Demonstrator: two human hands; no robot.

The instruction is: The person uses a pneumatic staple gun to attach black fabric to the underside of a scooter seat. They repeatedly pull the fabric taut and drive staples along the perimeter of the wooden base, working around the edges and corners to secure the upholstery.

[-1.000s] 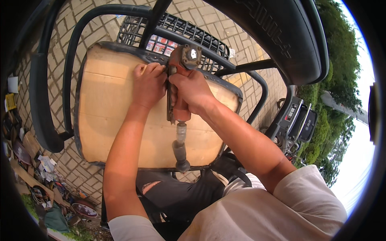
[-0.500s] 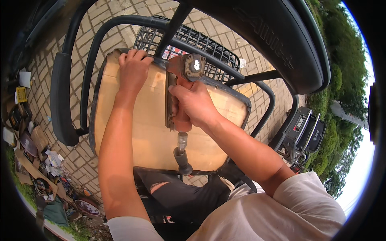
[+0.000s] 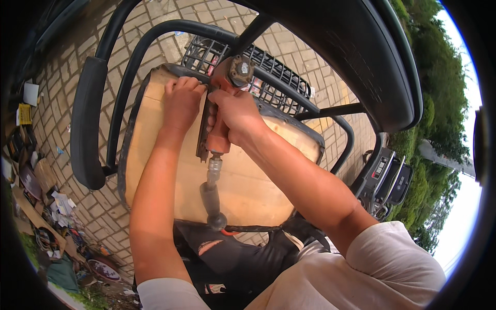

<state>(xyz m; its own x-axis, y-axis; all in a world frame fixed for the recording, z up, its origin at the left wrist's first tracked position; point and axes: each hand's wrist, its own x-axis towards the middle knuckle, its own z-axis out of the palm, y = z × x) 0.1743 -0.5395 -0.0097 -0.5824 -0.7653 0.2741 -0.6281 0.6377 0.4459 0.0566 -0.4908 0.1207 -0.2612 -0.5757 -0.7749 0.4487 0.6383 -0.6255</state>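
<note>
An upturned seat with a pale wooden board (image 3: 253,186) lies before me, the dark cover (image 3: 289,119) wrapped over its rim. My left hand (image 3: 182,106) is at the far edge, fingers curled over the cover there. Closed round the grip of an orange-red air staple gun (image 3: 221,138), my right hand (image 3: 237,114) holds it just right of the left hand. The gun's head is over the far rim; whether its nose touches the cover is hidden. From the handle's near end hang a metal coupling (image 3: 214,166) and a dark hose fitting (image 3: 211,199).
Black tubular frame bars and a padded armrest (image 3: 89,124) surround the seat. A black wire basket (image 3: 279,72) is beyond it, and a large black backrest (image 3: 361,57) overhangs the upper right. Cardboard and scrap (image 3: 46,178) litter the left. A vehicle part (image 3: 385,173) stands at right.
The staple gun and my right hand have shifted left and slightly away from me, close beside my left hand. My left hand has slid a little right along the edge. The view has shifted slightly.
</note>
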